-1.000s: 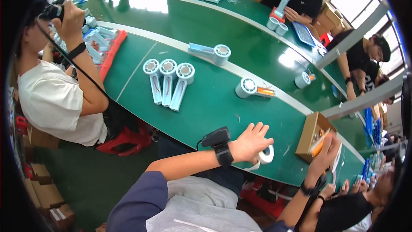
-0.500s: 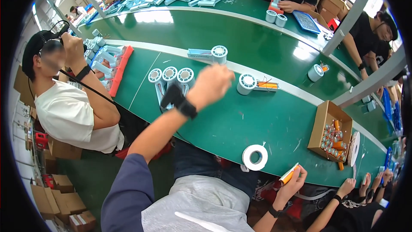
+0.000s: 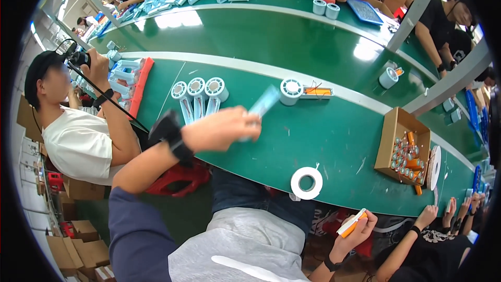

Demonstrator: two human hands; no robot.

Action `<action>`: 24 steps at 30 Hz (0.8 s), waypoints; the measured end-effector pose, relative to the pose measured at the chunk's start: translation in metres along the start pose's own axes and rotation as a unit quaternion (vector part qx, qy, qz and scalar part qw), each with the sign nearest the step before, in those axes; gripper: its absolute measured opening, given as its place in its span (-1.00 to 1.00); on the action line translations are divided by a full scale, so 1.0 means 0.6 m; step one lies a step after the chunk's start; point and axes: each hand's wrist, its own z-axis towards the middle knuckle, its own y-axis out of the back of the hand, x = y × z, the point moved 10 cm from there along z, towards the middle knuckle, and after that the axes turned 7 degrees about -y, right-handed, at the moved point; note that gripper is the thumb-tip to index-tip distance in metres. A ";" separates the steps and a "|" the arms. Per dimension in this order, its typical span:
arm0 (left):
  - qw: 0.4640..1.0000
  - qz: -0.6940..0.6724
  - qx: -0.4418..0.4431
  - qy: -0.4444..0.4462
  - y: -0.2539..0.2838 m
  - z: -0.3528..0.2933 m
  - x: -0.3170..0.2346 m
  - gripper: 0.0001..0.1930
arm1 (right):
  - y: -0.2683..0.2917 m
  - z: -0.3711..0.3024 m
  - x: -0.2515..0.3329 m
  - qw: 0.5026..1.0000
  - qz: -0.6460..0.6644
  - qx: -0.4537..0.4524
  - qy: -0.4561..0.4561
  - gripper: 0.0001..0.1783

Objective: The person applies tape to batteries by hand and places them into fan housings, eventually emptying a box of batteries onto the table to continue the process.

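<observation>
Plastic fan handle (image 3: 264, 102), seemingly light and rigid, sits gripped by its lower end in left hand (image 3: 222, 128); right hand (image 3: 360, 224), at five o'clock, clasps an orange-white piece (image 3: 350, 223).

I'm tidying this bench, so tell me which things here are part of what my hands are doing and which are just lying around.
In hand:
left hand holding a pale blue fan part
right hand holding a white and orange piece

Lying about:
roll of white tape
three fan units
cardboard box of small orange parts
green table
</observation>
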 end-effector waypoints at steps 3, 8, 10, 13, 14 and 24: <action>0.998 -0.037 0.037 -0.036 -0.043 -0.029 -0.058 -0.69 | -0.044 0.016 0.001 0.998 -0.051 0.019 0.030 -0.77; 0.996 0.018 -0.085 -0.029 -0.033 -0.027 -0.087 -0.70 | -0.153 0.031 0.011 0.993 -0.012 0.118 0.008 -0.75; 0.990 0.013 -0.142 -0.017 -0.019 -0.032 -0.087 -0.69 | -0.179 0.024 0.012 0.992 -0.016 0.127 0.007 -0.75; 0.970 0.081 -0.170 0.155 -0.035 -0.046 -0.047 -0.66 | -0.212 0.014 0.016 0.991 -0.031 0.132 0.010 -0.76; 0.969 0.078 -0.180 0.150 -0.037 -0.040 -0.054 -0.66 | -0.224 0.012 0.008 0.989 -0.036 0.144 0.016 -0.76; 0.968 0.042 -0.142 0.202 -0.070 -0.032 -0.034 -0.82 | -0.286 0.074 0.011 0.983 -0.085 0.146 -0.066 -0.74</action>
